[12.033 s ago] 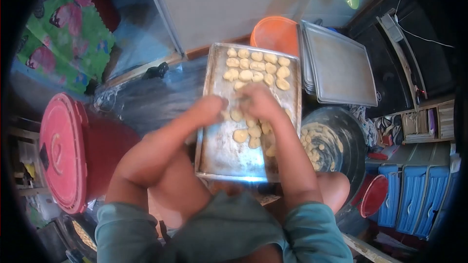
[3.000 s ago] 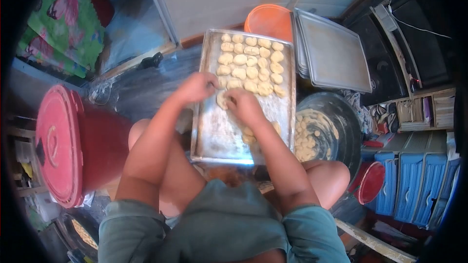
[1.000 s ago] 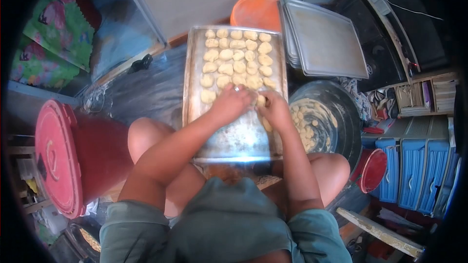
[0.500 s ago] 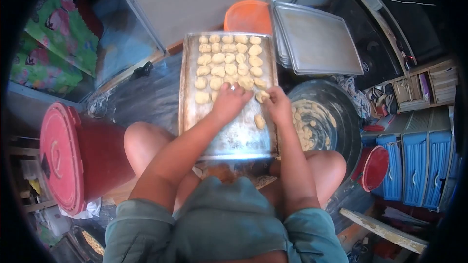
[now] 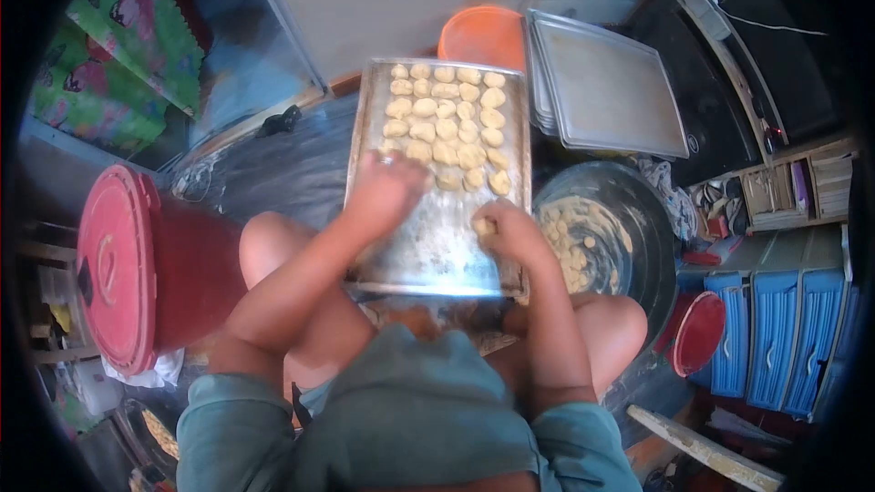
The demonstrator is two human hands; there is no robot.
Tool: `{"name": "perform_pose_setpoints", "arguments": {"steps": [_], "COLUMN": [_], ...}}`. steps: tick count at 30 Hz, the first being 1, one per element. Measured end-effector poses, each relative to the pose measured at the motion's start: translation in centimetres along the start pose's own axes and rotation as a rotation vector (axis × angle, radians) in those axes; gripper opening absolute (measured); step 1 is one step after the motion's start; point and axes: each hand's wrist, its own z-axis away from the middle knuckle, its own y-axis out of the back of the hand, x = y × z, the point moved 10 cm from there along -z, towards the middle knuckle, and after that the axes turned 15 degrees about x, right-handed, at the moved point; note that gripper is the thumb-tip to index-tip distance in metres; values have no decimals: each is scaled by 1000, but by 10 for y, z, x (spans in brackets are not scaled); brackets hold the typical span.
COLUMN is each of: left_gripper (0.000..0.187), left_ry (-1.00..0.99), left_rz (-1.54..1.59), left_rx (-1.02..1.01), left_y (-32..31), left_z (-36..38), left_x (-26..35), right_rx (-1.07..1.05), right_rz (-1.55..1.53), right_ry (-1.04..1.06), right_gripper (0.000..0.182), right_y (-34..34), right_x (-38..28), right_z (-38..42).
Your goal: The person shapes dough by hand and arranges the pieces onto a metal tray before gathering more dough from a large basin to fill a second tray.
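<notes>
A metal tray (image 5: 419, 260) lies in front of me, its upper part covered with rows of several pale dough pieces (image 5: 446, 128). Over the tray's left side is my left hand (image 5: 386, 193), a ring on one finger; its fingertips are blurred near the lower rows, so their hold cannot be made out. My right hand (image 5: 509, 230), at the tray's right edge, has its fingers closed on a dough piece (image 5: 484, 227). To the right, a large dark basin (image 5: 649, 260) holds more small dough lumps (image 5: 572, 237).
Stacked empty trays (image 5: 611, 82) lean at the back right beside an orange tub (image 5: 483, 35). A red lidded bucket (image 5: 196, 264) stands at the left. Blue drawers (image 5: 775, 337), a small red container (image 5: 699, 333) and a wooden piece (image 5: 702, 446) are at the right.
My left hand has moved left and slightly down across the tray. My right hand is lower, and a dough piece now sits at the right end of the lowest row. The view has shifted slightly.
</notes>
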Motion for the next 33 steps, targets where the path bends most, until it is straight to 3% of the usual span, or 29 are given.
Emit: {"name": "perform_pose_setpoints", "arguments": {"steps": [1, 3, 4, 6, 10, 13, 15, 16, 19, 21, 23, 25, 27, 29, 33], "left_gripper": [28, 22, 22, 20, 19, 18, 17, 17, 20, 23, 24, 25, 30, 28, 24], "left_ry": [6, 265, 265, 467, 442, 439, 353, 340, 290, 348, 262, 188, 157, 172, 183], "left_rz": [-7, 142, 137, 242, 178, 189, 247, 255, 167, 158, 105, 43, 19, 36, 78], "left_rx": [6, 176, 171, 4, -149, -171, 35, 32, -94, 6, 117, 228, 260, 263, 239], "left_y": [5, 24, 22, -3, -17, -27, -16, -18, -29, -23, -16, -14, -24, -18, -17], "left_z": [5, 18, 22, 33, 40, 42, 33, 32, 33, 32, 29, 30, 31, 28, 24], "left_x": [-14, -61, -70, -96, -85, -83, -77, -76, -72, -76, -65, -58, -58, -55, -54], "right_rx": [-16, 89, 142, 272, 297, 260, 275, 284, 299, 267, 228, 448, 586, 812, 830], "right_rz": [-19, -101, -158, -146, -9, -24, -29, -40, -108, -94, -86, 15, 59, -49, -36], "right_ry": [36, 124, 178, 279, 452, 416, 475, 550, 547, 506, 466, 498, 297, 229, 95], "right_gripper": [39, 36, 34, 26, 20, 21, 20, 20, 21, 22, 23, 20, 19, 18, 16], "right_y": [-6, -18, -26, -45, -73, -75, -78, -80, -78, -65, -46, 0, 26, 52, 52], "right_x": [-16, -54, -73, -106, -125, -115, -115, -119, -120, -121, -124, -115, -70, -29, 9], "right_z": [-2, -10, -15, -24, -30, -28, -25, -22, -23, -20, -17, -16, -30, -25, -22]}}
